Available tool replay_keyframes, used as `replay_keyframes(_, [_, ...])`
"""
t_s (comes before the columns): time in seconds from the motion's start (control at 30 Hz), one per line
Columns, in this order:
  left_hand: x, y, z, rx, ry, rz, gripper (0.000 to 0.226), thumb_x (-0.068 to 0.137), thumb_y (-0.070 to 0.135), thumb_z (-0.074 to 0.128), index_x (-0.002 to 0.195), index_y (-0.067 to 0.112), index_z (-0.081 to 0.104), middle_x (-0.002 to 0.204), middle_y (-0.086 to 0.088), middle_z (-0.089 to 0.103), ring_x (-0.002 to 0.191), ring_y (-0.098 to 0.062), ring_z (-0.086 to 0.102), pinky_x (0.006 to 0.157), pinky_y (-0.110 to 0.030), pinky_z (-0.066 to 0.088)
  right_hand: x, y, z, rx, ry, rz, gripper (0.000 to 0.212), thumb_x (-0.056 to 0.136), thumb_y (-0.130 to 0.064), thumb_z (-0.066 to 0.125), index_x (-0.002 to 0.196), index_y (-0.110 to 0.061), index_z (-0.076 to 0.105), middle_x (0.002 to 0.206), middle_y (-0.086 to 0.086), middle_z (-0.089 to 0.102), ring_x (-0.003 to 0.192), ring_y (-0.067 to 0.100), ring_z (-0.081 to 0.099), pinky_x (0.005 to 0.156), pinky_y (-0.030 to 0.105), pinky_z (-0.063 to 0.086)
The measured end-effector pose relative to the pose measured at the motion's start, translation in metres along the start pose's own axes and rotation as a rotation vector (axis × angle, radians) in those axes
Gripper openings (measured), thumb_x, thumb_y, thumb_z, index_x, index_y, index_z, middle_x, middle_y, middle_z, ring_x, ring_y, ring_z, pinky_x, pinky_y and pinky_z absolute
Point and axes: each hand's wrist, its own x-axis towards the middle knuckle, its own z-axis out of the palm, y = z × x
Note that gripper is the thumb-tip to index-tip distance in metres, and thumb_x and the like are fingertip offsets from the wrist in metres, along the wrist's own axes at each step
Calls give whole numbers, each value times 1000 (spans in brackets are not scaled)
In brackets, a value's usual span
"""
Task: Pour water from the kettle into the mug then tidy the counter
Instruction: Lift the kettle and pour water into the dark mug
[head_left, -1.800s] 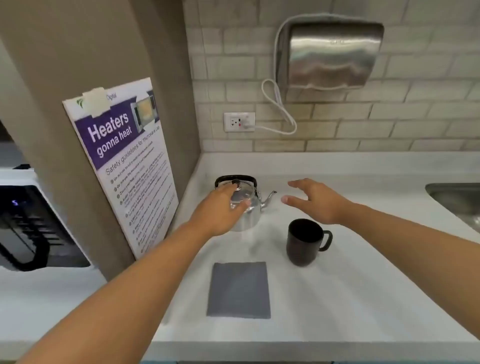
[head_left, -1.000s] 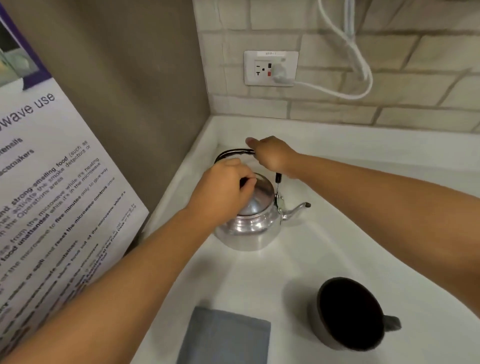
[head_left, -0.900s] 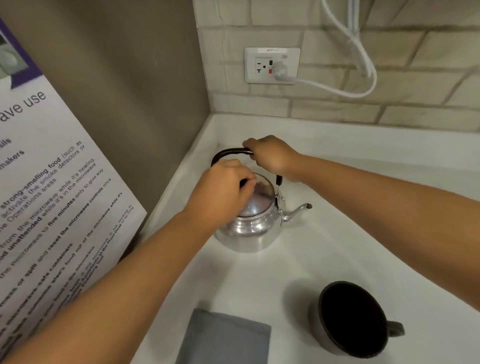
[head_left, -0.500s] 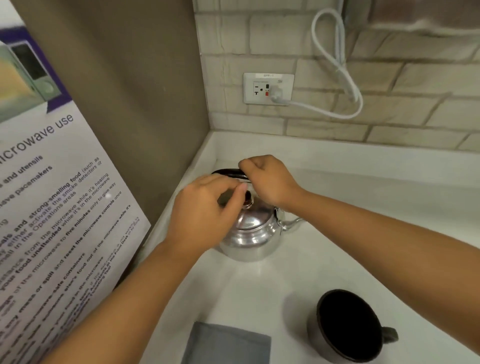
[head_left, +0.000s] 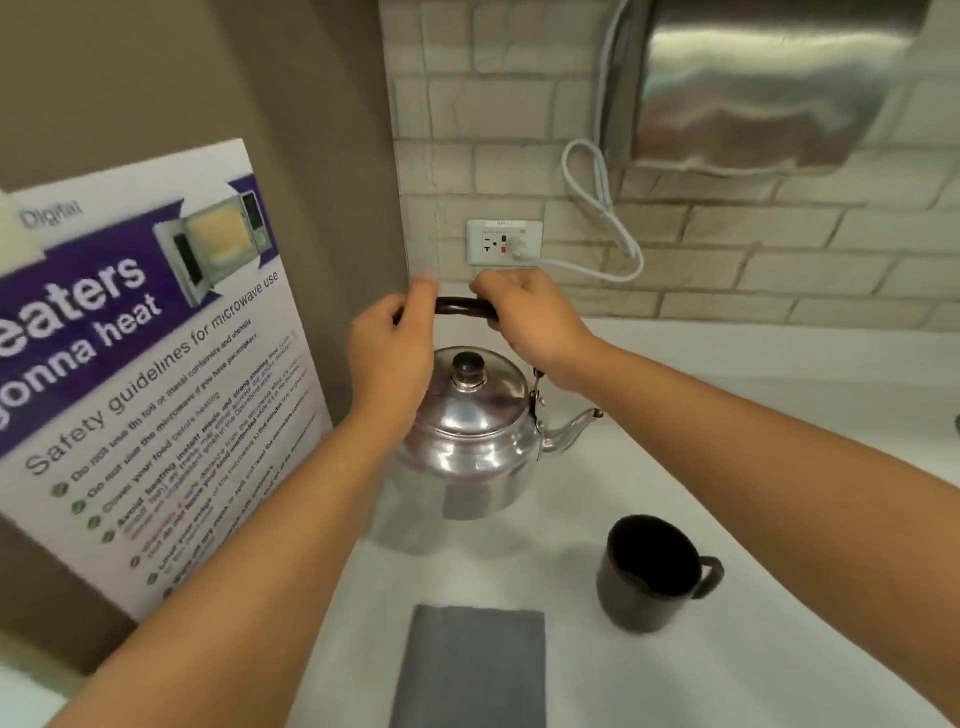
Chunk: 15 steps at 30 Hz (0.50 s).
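Note:
A shiny metal kettle (head_left: 467, 441) with a black lid knob and a black bail handle hangs just above the white counter (head_left: 779, 519), its spout pointing right. My right hand (head_left: 524, 317) is closed around the right part of the handle. My left hand (head_left: 389, 353) grips the handle's left end, fingers curled over it. A dark empty mug (head_left: 647, 574) stands on the counter to the lower right of the kettle, its handle to the right. A grey folded cloth (head_left: 470, 670) lies flat on the counter below the kettle.
A microwave safety poster (head_left: 135, 374) leans on the brown side wall at the left. On the tiled back wall are a socket (head_left: 504, 243) with a white cord (head_left: 597, 218) and a steel dispenser (head_left: 769, 83).
My left hand left the lid knob and took the handle's left end. The handle now stands upright and the kettle has risen off the counter. The view has pulled back.

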Motion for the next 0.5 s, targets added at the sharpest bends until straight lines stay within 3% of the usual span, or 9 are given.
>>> replay_keyframes(0.13, [-18, 12, -14, -44, -12, -113, 46, 77, 44, 58, 43, 24, 34, 43, 10, 28, 48, -16, 33, 45, -28, 29, -38, -11, -9, -104, -5, -55, 36, 94, -32, 45, 64, -12, 51, 56, -1, 48, 48, 7, 41, 56, 28, 33])
replay_keyframes(0.23, [-35, 11, -24, -54, -37, -162, 40, 72, 44, 58, 48, 22, 36, 48, 1, 28, 51, -23, 34, 48, -37, 33, -74, 4, -30, -133, 79, -51, 35, 95, -36, 46, 77, -11, 62, 69, -3, 61, 63, 7, 54, 69, 28, 45])
replay_keyframes(0.3, [-47, 9, -29, -45, -58, -184, 43, 70, 45, 58, 45, 22, 32, 45, 4, 26, 50, -21, 31, 48, -37, 30, -102, 28, -50, -133, 198, -3, 34, 94, -38, 48, 82, -11, 65, 73, -5, 64, 69, 5, 58, 77, 30, 47])
replay_keyframes(0.4, [-64, 7, -32, -46, -58, -208, 41, 68, 45, 58, 47, 22, 32, 47, 3, 27, 54, -23, 31, 50, -38, 31, -147, 74, -77, -100, 365, 131, 33, 93, -37, 49, 83, -10, 66, 80, 0, 66, 80, 16, 61, 85, 38, 47])
replay_keyframes(0.5, [-80, 7, -29, -56, -54, -189, 43, 74, 40, 58, 47, 23, 30, 46, 5, 26, 53, -21, 28, 49, -33, 27, -186, 118, -92, -89, 471, 280, 33, 93, -40, 47, 82, -14, 64, 83, 0, 65, 81, 17, 59, 79, 33, 46])
